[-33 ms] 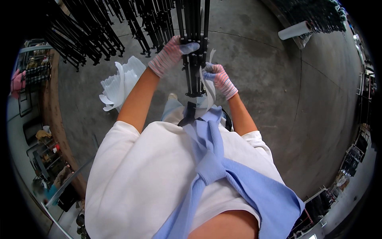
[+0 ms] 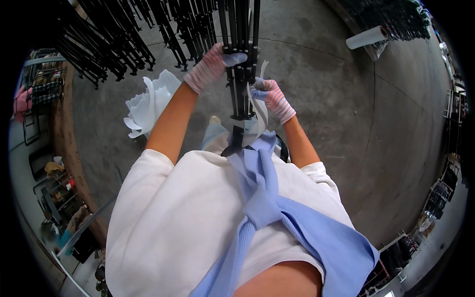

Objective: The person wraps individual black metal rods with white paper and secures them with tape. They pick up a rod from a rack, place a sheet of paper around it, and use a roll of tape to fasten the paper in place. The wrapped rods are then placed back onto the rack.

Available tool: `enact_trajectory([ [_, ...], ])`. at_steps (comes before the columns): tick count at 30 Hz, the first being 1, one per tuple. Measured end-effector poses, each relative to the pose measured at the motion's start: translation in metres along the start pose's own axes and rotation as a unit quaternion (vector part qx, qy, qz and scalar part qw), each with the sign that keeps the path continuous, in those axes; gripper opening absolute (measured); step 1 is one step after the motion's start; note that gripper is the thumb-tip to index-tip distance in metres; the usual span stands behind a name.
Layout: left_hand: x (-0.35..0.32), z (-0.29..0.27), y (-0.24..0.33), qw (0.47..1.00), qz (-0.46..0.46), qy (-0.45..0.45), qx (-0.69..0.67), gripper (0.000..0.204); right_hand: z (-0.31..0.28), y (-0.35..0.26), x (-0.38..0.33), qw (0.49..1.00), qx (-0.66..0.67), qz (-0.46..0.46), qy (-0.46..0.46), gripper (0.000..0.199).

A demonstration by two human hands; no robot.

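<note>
A bundle of slim black metal tubes with joints (image 2: 240, 74) stands upright in front of me, its lower ends close to my legs. My left hand (image 2: 210, 67), in a striped pink and white glove with bluish fingertips, is closed round its left side, thumb across the front. At the bundle's right side, my right hand (image 2: 271, 94), gloved alike, pinches a thin white strip (image 2: 261, 116) that hangs down towards my waist. Its fingertips are against the tubes. Whether the strip goes round behind the tubes is hidden.
Many similar black tube frames (image 2: 109, 39) stand at the far left. A stack of white curved sheets (image 2: 154, 101) is beside my left forearm. A white roll (image 2: 366, 38) lies at the far right by a pile of dark netted goods (image 2: 396, 17). Cluttered racks (image 2: 54, 183) line the left.
</note>
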State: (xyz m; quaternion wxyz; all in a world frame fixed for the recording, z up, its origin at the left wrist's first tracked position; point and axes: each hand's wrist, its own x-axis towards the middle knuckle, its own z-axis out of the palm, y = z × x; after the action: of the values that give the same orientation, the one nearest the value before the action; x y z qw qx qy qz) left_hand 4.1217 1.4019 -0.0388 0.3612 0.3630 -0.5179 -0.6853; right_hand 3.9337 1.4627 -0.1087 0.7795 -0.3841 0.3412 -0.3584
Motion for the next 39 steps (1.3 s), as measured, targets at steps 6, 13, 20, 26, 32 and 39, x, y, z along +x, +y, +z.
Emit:
enact_trajectory([
  [6,0.007,-0.009,-0.002,0.991,-0.039,-0.074,-0.103,0.033,0.004,0.02,0.005,0.969,-0.24,0.049,-0.002,0.02],
  [13,0.001,-0.005,0.006,0.987,0.031,-0.156,-0.02,0.039,0.014,0.0,0.011,0.773,-0.63,0.021,0.07,0.026],
  [20,-0.003,-0.05,-0.075,0.816,0.199,-0.101,0.533,0.035,0.023,-0.009,0.015,0.757,-0.633,-0.031,0.161,0.033],
  [26,0.01,-0.071,-0.069,0.578,0.178,-0.183,0.775,0.039,0.038,-0.032,0.011,0.717,-0.687,0.063,0.095,0.039],
  [32,0.012,-0.049,-0.04,0.799,0.068,-0.27,0.534,0.047,0.012,0.014,0.022,0.91,-0.394,-0.077,0.109,0.037],
  [39,-0.001,-0.024,-0.052,0.993,-0.008,-0.102,-0.055,0.036,0.018,0.025,0.033,0.965,-0.227,-0.054,0.116,0.028],
])
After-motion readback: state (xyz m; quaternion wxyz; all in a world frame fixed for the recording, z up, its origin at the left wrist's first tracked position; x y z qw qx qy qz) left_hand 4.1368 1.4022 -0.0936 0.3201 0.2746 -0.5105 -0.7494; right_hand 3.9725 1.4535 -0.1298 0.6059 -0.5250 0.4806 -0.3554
